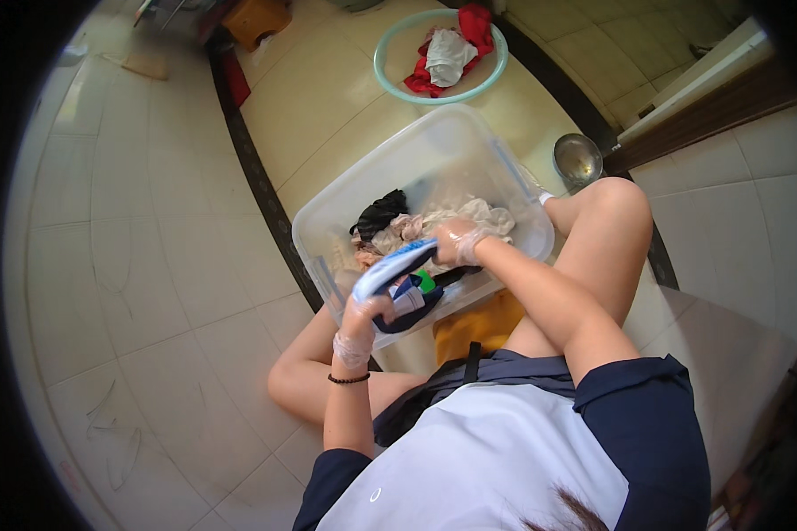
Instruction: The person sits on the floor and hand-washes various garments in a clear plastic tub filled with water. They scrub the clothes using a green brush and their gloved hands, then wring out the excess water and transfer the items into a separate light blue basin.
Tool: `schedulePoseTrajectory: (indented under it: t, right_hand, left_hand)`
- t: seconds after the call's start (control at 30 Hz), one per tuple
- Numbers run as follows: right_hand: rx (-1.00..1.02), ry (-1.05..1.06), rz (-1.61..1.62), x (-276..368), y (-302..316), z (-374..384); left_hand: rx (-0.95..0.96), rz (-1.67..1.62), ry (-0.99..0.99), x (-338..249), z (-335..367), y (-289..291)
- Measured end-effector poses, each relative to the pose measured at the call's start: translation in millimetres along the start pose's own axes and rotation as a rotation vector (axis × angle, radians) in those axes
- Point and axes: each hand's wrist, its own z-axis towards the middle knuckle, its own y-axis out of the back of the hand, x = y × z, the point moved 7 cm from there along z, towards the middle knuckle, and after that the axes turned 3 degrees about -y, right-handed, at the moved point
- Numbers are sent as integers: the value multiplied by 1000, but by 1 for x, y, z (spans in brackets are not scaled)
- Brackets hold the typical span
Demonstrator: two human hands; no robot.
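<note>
In thin clear plastic gloves, my left hand (363, 319) and my right hand (459, 241) both grip a light-blue and white piece of cloth (394, 267). It is stretched slantwise between them above the near side of a clear plastic tub (314, 212), slightly blurred. My fingers are closed round its two ends. Just below the cloth lies a dark blue piece (423, 311) with a white part and a bright green patch (426, 281); I cannot tell what it is. Inside the tub, a black cloth (381, 215) and crumpled cream cloth (478, 214) lie heaped together.
The tub stands between my bent legs. Beyond it is a round pale-blue basin (378, 66) with red cloth (475, 31) and white cloth (450, 57). A metal bowl (578, 159) sits to the right, near a door edge (691, 106). An orange stool (255, 19) stands far left.
</note>
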Motion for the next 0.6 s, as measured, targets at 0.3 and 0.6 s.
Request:
schedulePoseTrajectory:
  t: [0.3,0.6]
  right_hand:
    - [34,390,1309,63,1,-10]
    - [-934,678,522,113,50,-72]
  left_hand:
    - [-425,-837,286,113,46,56]
    - [-138,-931,-162,70,69,18]
